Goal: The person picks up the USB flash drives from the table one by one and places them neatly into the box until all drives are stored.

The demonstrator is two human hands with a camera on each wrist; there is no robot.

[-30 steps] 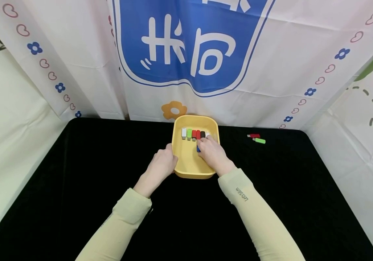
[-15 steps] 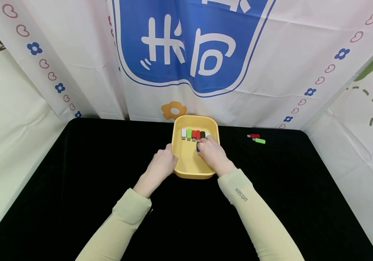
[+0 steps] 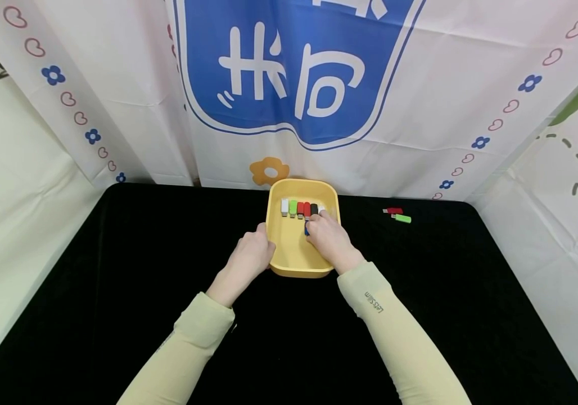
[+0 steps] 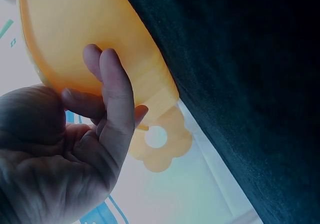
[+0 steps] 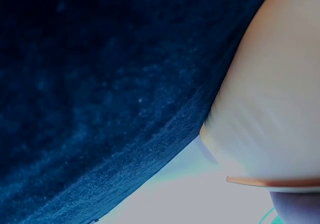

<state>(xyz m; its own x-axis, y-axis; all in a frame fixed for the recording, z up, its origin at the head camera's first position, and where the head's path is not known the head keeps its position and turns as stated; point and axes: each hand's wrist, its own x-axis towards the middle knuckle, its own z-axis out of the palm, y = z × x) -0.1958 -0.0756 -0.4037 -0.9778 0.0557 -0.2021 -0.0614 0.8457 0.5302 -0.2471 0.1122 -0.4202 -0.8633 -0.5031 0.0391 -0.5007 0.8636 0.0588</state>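
Note:
A yellow plastic tray (image 3: 296, 253) stands at the table's back. My left hand (image 3: 250, 250) grips its left wall, thumb at the rim and several fingers against the outside, as the left wrist view shows of the tray (image 4: 70, 29). Inside the tray my right hand (image 3: 330, 236) holds a blue USB stick (image 3: 306, 228), partly hidden under the fingers. Just beyond it lies a row of USB sticks: white (image 3: 284, 207), green (image 3: 293, 208), two red (image 3: 303, 209), black (image 3: 314, 208), and a pale one beside the fingers. In the right wrist view the tray wall (image 5: 270, 119) hides most of that hand.
On the black tablecloth (image 3: 157, 253), right of the tray, lie a red USB stick (image 3: 394, 211) and a green USB stick (image 3: 402, 218), close together. A printed white curtain (image 3: 420, 140) hangs right behind the tray, with more white cloth at both sides.

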